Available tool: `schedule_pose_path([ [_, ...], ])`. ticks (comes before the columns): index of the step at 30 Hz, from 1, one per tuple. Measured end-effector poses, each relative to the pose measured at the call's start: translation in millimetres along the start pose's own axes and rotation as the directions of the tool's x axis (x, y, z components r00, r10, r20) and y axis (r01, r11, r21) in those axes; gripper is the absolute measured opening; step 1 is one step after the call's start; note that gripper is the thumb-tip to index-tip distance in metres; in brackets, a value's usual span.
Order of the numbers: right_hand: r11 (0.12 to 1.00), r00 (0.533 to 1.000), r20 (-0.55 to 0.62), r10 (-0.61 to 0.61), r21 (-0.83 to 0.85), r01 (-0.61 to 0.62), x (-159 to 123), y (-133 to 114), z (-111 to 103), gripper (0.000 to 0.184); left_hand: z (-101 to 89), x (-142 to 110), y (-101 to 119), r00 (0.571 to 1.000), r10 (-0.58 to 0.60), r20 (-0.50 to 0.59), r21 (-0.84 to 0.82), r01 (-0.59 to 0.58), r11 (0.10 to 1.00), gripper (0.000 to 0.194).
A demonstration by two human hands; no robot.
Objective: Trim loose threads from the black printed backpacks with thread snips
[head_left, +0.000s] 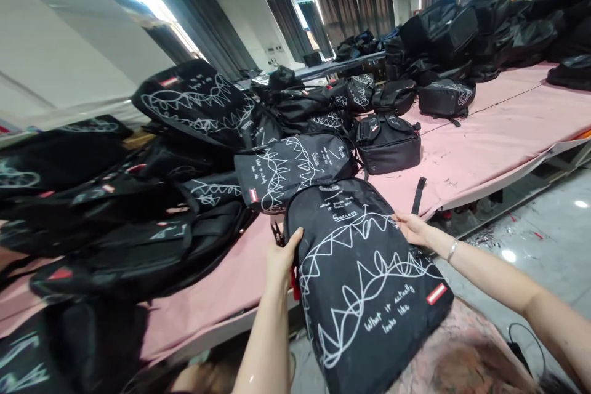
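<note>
A black backpack [351, 271] with white scribbled lines, lettering and a red-and-white label is held up in front of me, its front panel facing me. My left hand [284, 255] grips its left edge, thumb on the front panel. A small dark pointed tool [277, 233], perhaps thread snips, sticks up by that hand's fingers; how it is held is hidden. On the opposite edge, my right hand [410, 229] pinches the bag's side. The fingers behind the fabric are partly hidden. Just beyond lies another printed backpack [295, 169].
A long table with a pink cover [484, 141] runs across the view. Black backpacks [129, 246] are heaped on the left, with a smaller black bag [390, 144] near the middle. More bags [438, 31] are stacked at the back right. Scraps litter the shiny floor [521, 246].
</note>
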State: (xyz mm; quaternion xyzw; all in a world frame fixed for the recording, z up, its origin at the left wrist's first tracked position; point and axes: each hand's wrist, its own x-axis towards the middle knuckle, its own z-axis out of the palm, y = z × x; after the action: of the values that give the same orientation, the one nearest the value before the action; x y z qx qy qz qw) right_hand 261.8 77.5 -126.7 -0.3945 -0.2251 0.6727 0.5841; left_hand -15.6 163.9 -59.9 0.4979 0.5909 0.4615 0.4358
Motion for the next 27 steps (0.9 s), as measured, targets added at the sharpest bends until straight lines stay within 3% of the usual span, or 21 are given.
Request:
schedule_pose_path([
  [3, 0.922, 0.999, 0.035, 0.019, -0.387, -0.004, -7.6, -6.0, -5.7, 0.027, -9.5, 11.3, -17.8, 0.989, -0.11, 0.1, 0.047, 0.105, 0.993, 0.047],
  [7, 0.633, 0.995, -0.023, -0.096, -0.773, 0.044, -23.6, -1.8, 5.9, 0.061, -15.5, 12.1, -31.1, 0.967, -0.087, 0.241, 0.182, 0.043, 0.982, 0.054],
  [9, 0.474, 0.989, -0.032, -0.141, -0.88, 0.04, -28.1, 1.9, 15.9, 0.066, -13.0, 11.7, -33.9, 0.981, -0.038, 0.189, 0.348, -0.031, 0.937, 0.063],
  [12, 0.288, 0.988, -0.008, -0.154, -0.957, 0.037, -27.6, 2.2, 23.4, 0.065, -6.5, 12.2, -35.7, 0.998, -0.007, 0.055, 0.527, -0.023, 0.85, 0.067],
  [16, 0.169, 0.979, 0.055, -0.197, -0.981, 0.089, -20.0, -10.3, 16.0, 0.042, -4.6, 11.7, -32.2, 0.999, 0.017, 0.039, 0.472, -0.033, 0.881, 0.052],
  [18, 0.135, 0.951, 0.095, -0.293, -0.981, 0.139, -19.0, -18.4, 13.9, 0.033, -5.4, 6.6, -24.9, 0.988, 0.092, -0.128, 0.407, -0.032, 0.913, 0.044],
  [20, 0.13, 0.887, 0.17, -0.429, -0.96, 0.246, -21.9, -24.1, 19.9, 0.027, -2.9, -6.6, -12.6, 0.945, 0.15, -0.291, 0.248, -0.077, 0.966, 0.044],
  [21, 0.152, 0.856, 0.22, -0.468, -0.934, 0.323, -24.7, -25.2, 26.6, 0.023, 0.4, -17.3, -4.6, 0.943, 0.155, -0.296, 0.14, -0.117, 0.983, 0.045],
  [22, 0.208, 0.838, 0.274, -0.471, -0.889, 0.408, -28.0, -25.0, 35.6, 0.02, 5.3, -30.5, 4.2, 0.959, 0.16, -0.234, 0.026, -0.159, 0.987, 0.047],
  [24, 0.434, 0.846, 0.393, -0.359, -0.732, 0.525, -35.9, -20.6, 57.3, 0.021, 18.9, -61.7, 22.4, 0.978, 0.191, 0.089, -0.093, -0.183, 0.979, 0.047],
  [25, 0.57, 0.848, 0.452, -0.277, -0.633, 0.523, -40.1, -17.1, 68.3, 0.026, 26.7, -77.5, 30.4, 0.934, 0.242, 0.263, -0.097, -0.224, 0.97, 0.045],
  [27, 0.772, 0.837, 0.525, -0.155, -0.464, 0.434, -48.1, -9.8, 86.0, 0.036, 41.1, -102.7, 41.7, 0.836, 0.347, 0.425, -0.108, -0.334, 0.936, 0.041],
])
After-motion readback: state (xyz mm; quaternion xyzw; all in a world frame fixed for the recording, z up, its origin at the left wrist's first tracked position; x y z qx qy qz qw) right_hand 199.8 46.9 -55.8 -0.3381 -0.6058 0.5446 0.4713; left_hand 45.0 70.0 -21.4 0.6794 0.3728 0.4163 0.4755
